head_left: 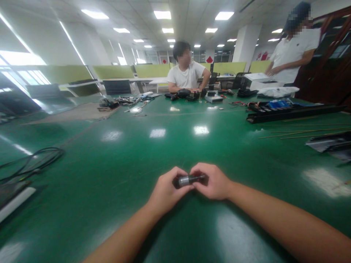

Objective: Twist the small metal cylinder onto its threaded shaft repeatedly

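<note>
A short silver-and-black cylindrical part (184,180) with a thinner dark shaft lies level between my two hands, low over the middle of the green table. The fingers and thumb of my left hand (168,190) are closed around its thicker silver end. At the thinner end, on the right, my right hand (215,182) is curled with the fingertips pinching the shaft. Both hands almost meet, and the fingers hide part of the piece, so its exact kind cannot be made out.
Black cables (41,162) lie at the left of the green table (131,153). Black rails (290,112) and thin rods (298,131) are on the right. Across the table, one person (186,75) sits behind small devices; another (290,58) stands beside a white box (260,81).
</note>
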The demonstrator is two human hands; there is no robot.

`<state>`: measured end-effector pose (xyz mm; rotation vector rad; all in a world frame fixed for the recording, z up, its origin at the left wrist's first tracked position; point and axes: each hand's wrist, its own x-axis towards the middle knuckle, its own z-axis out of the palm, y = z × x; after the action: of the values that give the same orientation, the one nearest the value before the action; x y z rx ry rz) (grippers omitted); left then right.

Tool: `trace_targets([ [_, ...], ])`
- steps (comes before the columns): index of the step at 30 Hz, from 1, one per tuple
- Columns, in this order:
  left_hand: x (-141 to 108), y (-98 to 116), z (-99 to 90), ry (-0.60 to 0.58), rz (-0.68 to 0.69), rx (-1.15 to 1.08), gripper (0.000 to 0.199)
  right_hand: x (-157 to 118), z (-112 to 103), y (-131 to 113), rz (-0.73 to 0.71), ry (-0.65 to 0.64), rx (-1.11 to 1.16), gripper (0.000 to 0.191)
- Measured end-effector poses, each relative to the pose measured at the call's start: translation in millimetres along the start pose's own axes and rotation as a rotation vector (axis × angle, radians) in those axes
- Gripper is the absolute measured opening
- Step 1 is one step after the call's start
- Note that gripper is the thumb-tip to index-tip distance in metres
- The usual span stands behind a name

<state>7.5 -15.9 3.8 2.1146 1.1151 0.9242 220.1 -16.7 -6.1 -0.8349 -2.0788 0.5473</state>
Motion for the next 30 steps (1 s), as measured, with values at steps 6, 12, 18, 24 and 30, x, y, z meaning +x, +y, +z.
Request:
trace_targets([
  [6,0.2,-0.3,-0.8,-0.007,0.011,0.027,0.021,0.2,-0.8,2.0,0.004,-0.013,-0.026,0.021],
  [12,0.6,0.2,-1.3,-0.014,0.021,0.046,0.02,-1.1,0.5,5.1,0.016,-0.051,-0.055,0.017],
  [18,1.0,-1.1,-0.1,-0.018,0.039,0.043,0.015,-1.2,1.0,6.2,0.021,-0.07,-0.068,0.017],
  [24,1.4,-0.6,0.0,-0.021,0.063,0.025,0.013,-1.0,0.8,6.1,0.012,-0.067,-0.06,0.016],
  [30,-0.6,-2.4,0.8,-0.02,0.031,0.062,0.016,-1.1,0.9,6.6,0.002,-0.089,-0.046,0.016],
])
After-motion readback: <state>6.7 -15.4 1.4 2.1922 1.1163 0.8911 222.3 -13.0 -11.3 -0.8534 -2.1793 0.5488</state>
